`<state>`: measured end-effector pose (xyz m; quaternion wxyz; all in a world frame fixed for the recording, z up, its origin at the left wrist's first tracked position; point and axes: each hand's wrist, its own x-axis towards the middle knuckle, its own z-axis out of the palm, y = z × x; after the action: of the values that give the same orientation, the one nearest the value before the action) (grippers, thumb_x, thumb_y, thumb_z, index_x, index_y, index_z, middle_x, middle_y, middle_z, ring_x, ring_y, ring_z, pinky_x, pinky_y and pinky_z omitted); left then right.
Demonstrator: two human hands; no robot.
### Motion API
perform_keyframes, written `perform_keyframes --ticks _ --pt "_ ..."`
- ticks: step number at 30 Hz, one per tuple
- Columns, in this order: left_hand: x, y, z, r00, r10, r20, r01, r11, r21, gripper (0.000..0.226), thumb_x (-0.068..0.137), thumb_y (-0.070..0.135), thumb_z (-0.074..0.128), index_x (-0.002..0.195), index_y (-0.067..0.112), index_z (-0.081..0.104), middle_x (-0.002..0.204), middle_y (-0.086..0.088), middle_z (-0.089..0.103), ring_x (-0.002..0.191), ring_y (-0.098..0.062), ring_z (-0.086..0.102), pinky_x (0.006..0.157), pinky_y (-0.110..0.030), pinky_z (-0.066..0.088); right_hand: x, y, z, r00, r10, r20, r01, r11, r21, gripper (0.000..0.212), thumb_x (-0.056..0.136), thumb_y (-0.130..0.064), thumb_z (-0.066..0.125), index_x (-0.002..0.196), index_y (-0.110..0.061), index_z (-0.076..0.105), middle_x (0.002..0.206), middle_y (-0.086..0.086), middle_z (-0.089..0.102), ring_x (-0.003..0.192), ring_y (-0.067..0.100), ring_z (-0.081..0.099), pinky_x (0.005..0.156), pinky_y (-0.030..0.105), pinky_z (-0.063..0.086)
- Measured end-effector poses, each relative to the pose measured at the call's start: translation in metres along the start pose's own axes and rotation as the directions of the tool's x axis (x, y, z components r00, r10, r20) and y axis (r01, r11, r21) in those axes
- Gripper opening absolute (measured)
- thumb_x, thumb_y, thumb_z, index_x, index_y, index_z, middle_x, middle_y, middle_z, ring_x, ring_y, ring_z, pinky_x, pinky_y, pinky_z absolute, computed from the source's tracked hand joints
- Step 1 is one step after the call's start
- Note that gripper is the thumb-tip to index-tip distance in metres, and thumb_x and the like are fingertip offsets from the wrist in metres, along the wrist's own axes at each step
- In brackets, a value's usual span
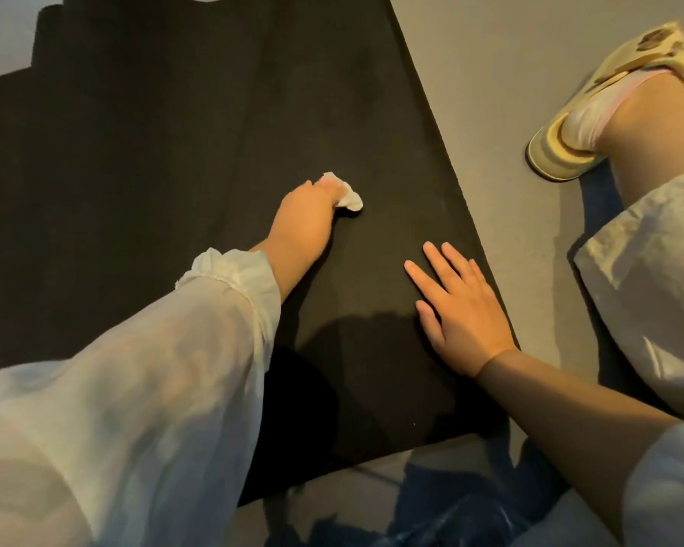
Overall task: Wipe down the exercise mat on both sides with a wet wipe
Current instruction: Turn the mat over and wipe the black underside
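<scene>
Mat [214, 132] flat on floor [530, 53]; left hand [307, 215] grips wipe [348, 195] at 12 o'clock to scrub; right hand [459, 305] flat, fingers straight, at 3 o'clock, likely pinning mat.

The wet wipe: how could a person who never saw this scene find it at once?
Find the large black exercise mat on the grey floor. Near its middle, the left hand grips a small crumpled white wet wipe. It is the only pale thing lying on the dark mat besides the hands.

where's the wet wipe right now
In the head view, the wet wipe is bunched in the left hand, pressed on the black mat near its middle.
</scene>
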<state>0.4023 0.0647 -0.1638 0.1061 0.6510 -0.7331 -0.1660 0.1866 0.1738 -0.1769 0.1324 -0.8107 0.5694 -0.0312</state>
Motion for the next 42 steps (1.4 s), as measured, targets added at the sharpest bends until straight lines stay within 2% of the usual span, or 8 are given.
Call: perform_keyframes --ticks 14,18,20,22,25,29,34,42 --pt "-0.177 0.045 0.012 0.919 0.248 0.306 -0.177 0.954 -0.242 0.038 0.097 0.003 0.039 0.133 0.005 0.051 0.143 -0.011 0.043 0.133 -0.025 0.033 0.106 -0.028 0.015 -0.002 -0.007 -0.009 0.996 -0.011 0.091 0.030 0.977 -0.211 0.055 0.100 -0.045 0.022 0.150 -0.026 0.014 0.159 0.004 0.005 0.146 0.027 -0.001 0.116 0.046 -0.002" --pt "-0.172 0.048 0.000 0.972 0.146 0.186 -0.069 0.927 -0.369 0.020 0.092 0.021 0.059 0.106 0.013 0.070 0.106 -0.005 0.070 0.100 -0.015 0.061 0.087 -0.023 0.041 -0.011 -0.019 -0.031 0.988 -0.151 -0.044 0.155 0.983 0.096 0.045 0.099 -0.039 0.034 0.139 -0.020 0.044 0.148 0.004 0.038 0.139 0.026 0.029 0.115 0.039 0.008" --pt "-0.159 0.049 -0.009 0.996 0.023 0.084 0.019 0.883 -0.468 0.012 0.084 0.024 0.069 0.085 0.012 0.069 0.075 -0.001 0.067 0.071 -0.013 0.059 0.065 -0.014 0.038 -0.020 -0.032 -0.034 0.972 -0.234 -0.038 0.235 0.930 0.284 0.048 0.095 -0.040 0.041 0.137 -0.017 0.047 0.140 0.005 0.048 0.131 0.021 0.042 0.112 0.036 0.026" --pt "-0.149 0.048 -0.014 0.998 -0.019 0.060 0.043 0.899 -0.435 0.012 0.080 0.027 0.072 0.080 0.019 0.062 0.069 0.007 0.060 0.067 -0.010 0.056 0.061 -0.011 0.037 -0.026 -0.048 -0.030 0.959 -0.281 0.034 0.249 0.896 0.367 0.052 0.093 -0.038 0.051 0.140 -0.018 0.042 0.134 0.004 0.053 0.121 0.019 0.049 0.103 0.033 0.038" --pt "-0.139 0.033 -0.017 1.000 0.010 0.007 -0.009 0.986 -0.164 0.031 0.078 0.043 0.068 0.099 0.020 0.062 0.097 0.002 0.065 0.097 -0.019 0.059 0.088 -0.033 0.041 -0.024 -0.054 -0.023 0.960 -0.279 -0.012 0.265 0.894 0.361 0.043 0.093 -0.019 0.056 0.135 -0.015 0.050 0.117 0.009 0.061 0.105 0.023 0.057 0.092 0.035 0.045" --pt "-0.148 -0.014 -0.017 1.000 -0.019 0.021 0.010 0.927 0.374 0.061 0.090 0.061 0.029 0.141 0.029 0.039 0.152 0.002 0.030 0.141 -0.025 0.022 0.113 -0.050 0.006 -0.003 -0.051 -0.028 0.978 -0.192 -0.084 0.209 0.905 0.369 0.039 0.091 -0.013 0.059 0.129 -0.012 0.055 0.107 0.010 0.062 0.100 0.026 0.058 0.088 0.031 0.043" --pt "-0.156 -0.028 -0.004 0.999 -0.041 0.018 0.033 0.939 0.342 0.056 0.093 0.052 0.021 0.145 0.033 0.031 0.155 0.003 0.024 0.143 -0.026 0.017 0.115 -0.046 0.006 0.059 -0.041 -0.053 0.976 -0.050 -0.213 0.107 0.958 0.266 0.040 0.086 -0.008 0.061 0.126 -0.008 0.058 0.109 0.013 0.061 0.104 0.029 0.055 0.090 0.028 0.038" --pt "-0.155 -0.037 0.004 0.996 -0.023 -0.081 0.039 0.980 0.195 0.046 0.089 0.041 0.041 0.131 0.028 0.053 0.143 0.002 0.046 0.135 -0.028 0.037 0.111 -0.047 0.014 0.154 -0.031 -0.072 0.932 -0.155 -0.328 0.159 0.987 -0.015 0.033 0.086 0.001 0.058 0.118 -0.004 0.063 0.117 0.018 0.057 0.113 0.035 0.048 0.099 0.038 0.038"
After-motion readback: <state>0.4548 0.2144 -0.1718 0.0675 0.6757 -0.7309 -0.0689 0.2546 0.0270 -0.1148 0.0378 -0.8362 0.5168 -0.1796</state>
